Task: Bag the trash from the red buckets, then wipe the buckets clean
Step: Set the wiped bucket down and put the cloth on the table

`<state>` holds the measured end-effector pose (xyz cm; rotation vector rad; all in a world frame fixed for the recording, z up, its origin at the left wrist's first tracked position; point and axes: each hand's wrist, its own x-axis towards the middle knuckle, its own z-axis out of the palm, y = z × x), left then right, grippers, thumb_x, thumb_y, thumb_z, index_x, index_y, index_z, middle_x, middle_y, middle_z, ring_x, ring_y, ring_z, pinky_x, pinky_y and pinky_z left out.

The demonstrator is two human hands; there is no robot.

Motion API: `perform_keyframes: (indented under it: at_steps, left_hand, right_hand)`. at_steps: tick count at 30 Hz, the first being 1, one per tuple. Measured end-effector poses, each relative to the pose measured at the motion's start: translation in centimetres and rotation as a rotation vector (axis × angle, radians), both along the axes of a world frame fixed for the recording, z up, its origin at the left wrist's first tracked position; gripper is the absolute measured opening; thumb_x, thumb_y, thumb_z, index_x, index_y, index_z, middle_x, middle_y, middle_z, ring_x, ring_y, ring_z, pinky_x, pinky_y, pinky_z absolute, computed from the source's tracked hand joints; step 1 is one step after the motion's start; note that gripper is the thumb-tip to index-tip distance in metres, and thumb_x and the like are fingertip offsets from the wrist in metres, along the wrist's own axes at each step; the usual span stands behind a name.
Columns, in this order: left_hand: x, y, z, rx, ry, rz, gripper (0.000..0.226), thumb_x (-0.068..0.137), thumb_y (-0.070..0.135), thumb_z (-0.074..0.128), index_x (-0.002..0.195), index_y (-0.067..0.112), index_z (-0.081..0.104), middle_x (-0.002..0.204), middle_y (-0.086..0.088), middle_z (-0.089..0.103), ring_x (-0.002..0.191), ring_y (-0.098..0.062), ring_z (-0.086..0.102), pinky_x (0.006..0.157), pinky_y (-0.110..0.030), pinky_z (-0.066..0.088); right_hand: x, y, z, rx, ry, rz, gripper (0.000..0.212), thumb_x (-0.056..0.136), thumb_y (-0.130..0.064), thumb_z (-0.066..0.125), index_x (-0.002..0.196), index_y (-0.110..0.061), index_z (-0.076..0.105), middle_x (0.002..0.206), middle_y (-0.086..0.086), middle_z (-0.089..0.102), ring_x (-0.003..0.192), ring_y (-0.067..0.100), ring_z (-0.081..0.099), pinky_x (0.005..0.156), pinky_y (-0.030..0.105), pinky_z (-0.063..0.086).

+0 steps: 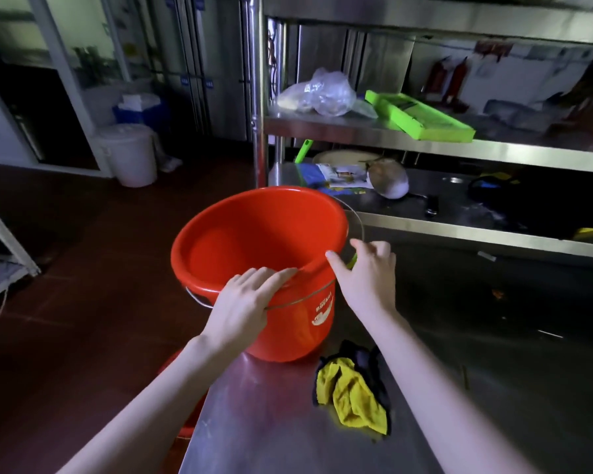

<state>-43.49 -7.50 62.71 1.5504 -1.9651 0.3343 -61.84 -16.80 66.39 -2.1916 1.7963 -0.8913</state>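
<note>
Left hand (243,304) on red bucket (254,234), fingers (274,277) straight

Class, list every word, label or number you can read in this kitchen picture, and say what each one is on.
No text here is legible.
White print on the side of the red bucket: too blurred to read.
Blue tags on the steel cabinet doors: too small to read.
Printed packet on the lower shelf: blurred, unreadable.
</note>
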Motion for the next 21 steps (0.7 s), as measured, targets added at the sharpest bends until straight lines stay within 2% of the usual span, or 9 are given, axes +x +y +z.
perform_keyframes:
  at_steps: [2,4,7,10,12,15,18,19,21]
  left_hand:
    - [-0.9,0.5,-0.2,0.030,-0.018,-0.008,0.066,0.072,-0.015,0.056,0.132,0.013,0.059,0.103,-0.003,0.066,0.087,-0.028,0.062,0.068,-0.043,0.052]
    - [-1.6,0.8,-0.5,0.069,-0.009,-0.004,0.068,0.068,-0.015,0.057,0.130,0.012,0.060,0.101,-0.003,0.066,0.088,-0.028,0.062,0.071,-0.042,0.053]
    - [-2.4,1.7,-1.2,0.115,-0.049,0.041,0.066,0.064,-0.004,0.063,0.127,0.016,0.062,0.098,0.002,0.066,0.086,-0.025,0.062,0.072,-0.036,0.051]
    - [-1.9,2.8,-1.7,0.164,-0.039,0.086,0.066,0.068,0.034,0.077,0.130,0.025,0.058,0.102,0.011,0.063,0.092,-0.016,0.058,0.081,-0.032,0.045]
    - [-0.8,3.6,-1.8,0.206,0.009,0.105,0.075,0.066,0.062,0.073,0.131,0.030,0.057,0.109,0.014,0.060,0.100,-0.011,0.053,0.094,-0.037,0.041]
    - [1.7,4.8,-1.7,0.175,0.315,0.313,0.064,0.075,0.068,0.062,0.128,0.034,0.059,0.129,0.008,0.054,0.122,-0.014,0.045,0.105,-0.042,0.034]
    - [4.3,5.6,-1.2,0.190,0.698,0.677,0.065,0.082,0.052,0.068,0.140,0.031,0.046,0.141,-0.005,0.044,0.129,-0.017,0.041,0.106,-0.039,0.037]
    - [4.8,5.6,-1.0,0.240,0.844,0.725,0.070,0.082,0.046,0.071,0.143,0.030,0.041,0.140,-0.007,0.046,0.121,-0.014,0.050,0.099,-0.035,0.045]
    - [5.2,5.3,-0.8,0.272,1.183,0.661,0.072,0.083,0.030,0.073,0.144,0.029,0.035,0.126,-0.009,0.057,0.084,-0.005,0.069,0.068,-0.024,0.055]
  right_hand:
    - [-0.5,-0.3,-0.2,0.002,0.115,-0.032,0.059,0.087,-0.062,0.053,0.119,-0.014,0.063,0.131,0.010,0.042,0.117,0.029,0.043,0.098,0.039,0.041]
    - [-1.0,-0.9,-0.5,0.043,0.134,-0.044,0.063,0.083,-0.065,0.054,0.110,-0.010,0.067,0.140,0.011,0.038,0.125,0.030,0.038,0.101,0.042,0.038]
    - [-1.5,-2.0,-1.0,0.254,0.132,0.003,0.073,0.079,-0.071,0.054,0.113,-0.007,0.063,0.136,0.011,0.043,0.125,0.030,0.039,0.097,0.041,0.041]
    - [-1.3,-2.8,-1.5,0.421,0.046,0.041,0.065,0.080,-0.063,0.059,0.116,-0.009,0.058,0.129,0.010,0.047,0.119,0.029,0.045,0.080,0.036,0.043]
    - [-0.9,-2.9,-1.9,0.480,-0.051,0.054,0.057,0.081,-0.057,0.061,0.115,-0.012,0.057,0.120,0.008,0.054,0.106,0.028,0.054,0.074,0.034,0.044]
    - [-0.9,-2.8,-2.5,0.547,-0.188,0.066,0.051,0.084,-0.051,0.060,0.119,-0.016,0.052,0.107,0.004,0.060,0.082,0.022,0.053,0.064,0.030,0.042]
    - [-1.1,-2.5,-3.5,0.537,-0.339,0.110,0.044,0.086,-0.044,0.061,0.119,-0.016,0.052,0.105,0.004,0.060,0.083,0.021,0.052,0.069,0.032,0.046]
    - [-1.1,-2.3,-3.7,0.531,-0.392,0.126,0.042,0.086,-0.043,0.062,0.118,-0.016,0.054,0.106,0.004,0.061,0.086,0.023,0.054,0.074,0.033,0.047]
    - [-0.8,-1.8,-3.9,0.510,-0.458,0.140,0.039,0.086,-0.040,0.063,0.116,-0.016,0.057,0.108,0.007,0.063,0.091,0.025,0.058,0.079,0.036,0.051]
